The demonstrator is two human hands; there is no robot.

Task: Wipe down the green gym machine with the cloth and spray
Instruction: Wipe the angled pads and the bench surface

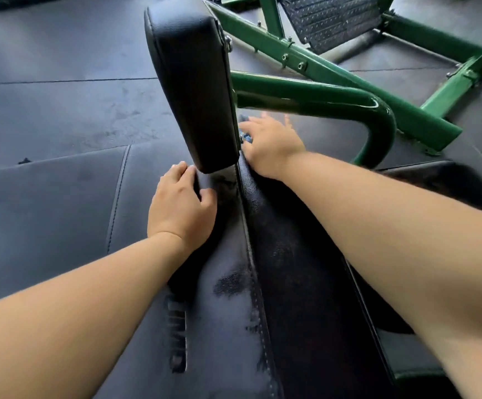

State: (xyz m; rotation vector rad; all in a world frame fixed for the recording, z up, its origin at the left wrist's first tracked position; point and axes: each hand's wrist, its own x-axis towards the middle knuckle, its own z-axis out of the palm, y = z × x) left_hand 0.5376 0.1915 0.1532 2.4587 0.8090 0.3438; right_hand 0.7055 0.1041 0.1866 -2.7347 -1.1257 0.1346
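The green gym machine (314,99) has a curved green tube frame and black padding. An upright black pad (193,82) stands over the long seat pad (234,283), which shows wet patches. My right hand (271,145) reaches behind the upright pad's lower edge, fingers spread, pressing a blue cloth (246,137) there; only a scrap of the cloth shows. My left hand (180,205) rests on the seat pad just below the upright pad, fingers loosely bent, holding nothing that I can see. No spray bottle is in view.
A black treaded footplate (332,21) sits at the top between green frame bars (435,99). Dark rubber floor mats (61,82) lie to the left and behind. A second black pad (46,211) lies at the left.
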